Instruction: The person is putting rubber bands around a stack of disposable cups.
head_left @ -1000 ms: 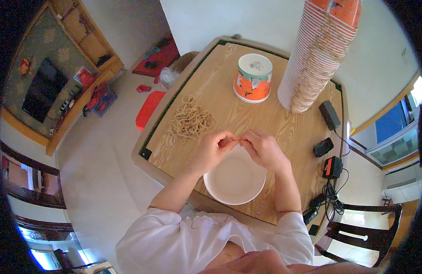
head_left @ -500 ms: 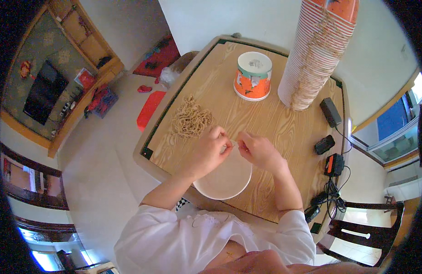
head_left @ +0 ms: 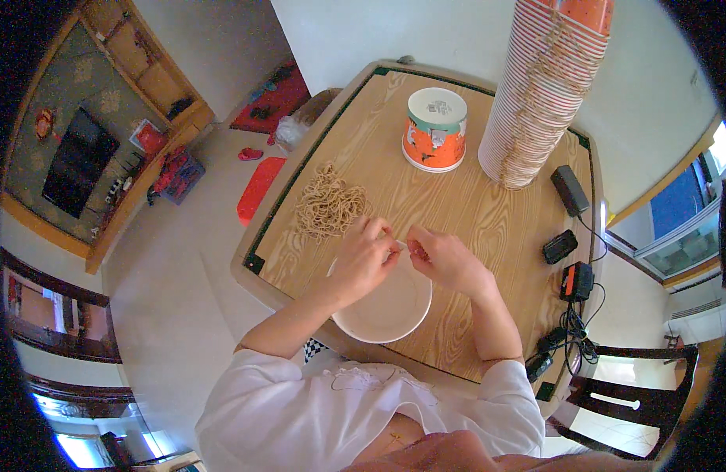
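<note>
A white paper bucket (head_left: 382, 318) sits at the near edge of the table, its open mouth facing me. Over its far rim, my left hand (head_left: 368, 256) is closed in a pinch, fingertips bent inward. Close beside it, my right hand (head_left: 444, 258) pinches too, thumb against forefinger. A small pale bit shows between the fingertips; whether it is rim or cord I cannot make out. Just beyond my left hand lies a loose heap of tan twine (head_left: 330, 203).
An orange and green paper bucket (head_left: 433, 141) stands upside down farther back. Right of it rises a tall stack of nested buckets (head_left: 536, 102) with twine down its side. Black adapters (head_left: 569, 191) and tangled cables (head_left: 575, 330) line the right edge. A dark chair (head_left: 630, 401) stands at right.
Both hands stay almost in place, still pinching together above the bucket's far rim. The view has shifted very slightly.
</note>
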{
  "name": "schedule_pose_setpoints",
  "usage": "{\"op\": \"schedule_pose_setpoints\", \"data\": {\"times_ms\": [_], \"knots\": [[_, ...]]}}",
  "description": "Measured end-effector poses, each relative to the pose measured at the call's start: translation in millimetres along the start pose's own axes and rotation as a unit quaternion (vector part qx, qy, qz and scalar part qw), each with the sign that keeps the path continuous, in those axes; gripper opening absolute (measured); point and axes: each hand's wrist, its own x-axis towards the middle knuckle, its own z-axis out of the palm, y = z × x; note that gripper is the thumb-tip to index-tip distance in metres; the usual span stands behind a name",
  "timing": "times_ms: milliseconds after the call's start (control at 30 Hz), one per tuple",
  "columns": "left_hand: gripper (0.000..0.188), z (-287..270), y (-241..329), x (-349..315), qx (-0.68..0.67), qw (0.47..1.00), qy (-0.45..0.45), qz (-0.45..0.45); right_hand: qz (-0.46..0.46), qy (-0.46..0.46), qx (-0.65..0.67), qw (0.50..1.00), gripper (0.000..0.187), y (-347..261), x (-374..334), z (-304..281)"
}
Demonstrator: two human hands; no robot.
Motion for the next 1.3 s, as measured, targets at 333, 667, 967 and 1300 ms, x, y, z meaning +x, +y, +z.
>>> {"op": "schedule_pose_setpoints", "data": {"times_ms": [333, 667, 967, 1300], "knots": [[0.008, 6, -1, 1, 0.011, 1.000, 0.007, 0.014, -0.001, 0.001, 0.007, 1.000, 0.014, 1, 0, 0], [0.011, 13, -5, 3, 0.023, 0.999, 0.015, 0.037, 0.098, -0.122, 0.120, 0.980, 0.021, 17, 12, -8], [0.011, 12, -1, 2, 0.023, 0.999, 0.016, 0.037, 0.068, -0.103, 0.157, 0.980, 0.012, 26, 15, -6], [0.032, -7, -10, 0, -0.030, 0.998, -0.057, -0.028, 0.093, -0.017, 0.119, 0.988, 0.009, 37, 10, -7]]}}
